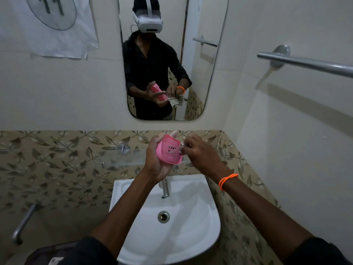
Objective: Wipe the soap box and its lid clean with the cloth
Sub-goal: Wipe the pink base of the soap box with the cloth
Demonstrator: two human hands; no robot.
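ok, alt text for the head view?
Over a white ceramic basin, the left hand grips a pink slotted plastic soap box while the right hand presses a small pale cloth to its edge. A wall mirror reflects the person.

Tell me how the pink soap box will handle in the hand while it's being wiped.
The soap box looks like thin moulded plastic with drain slots, so probably light and fairly stiff, perhaps flexing under a squeeze. The left hand cups it alone above the sink, which suggests little weight. Its smooth surface may slip if wet, as the right hand presses the cloth against it.
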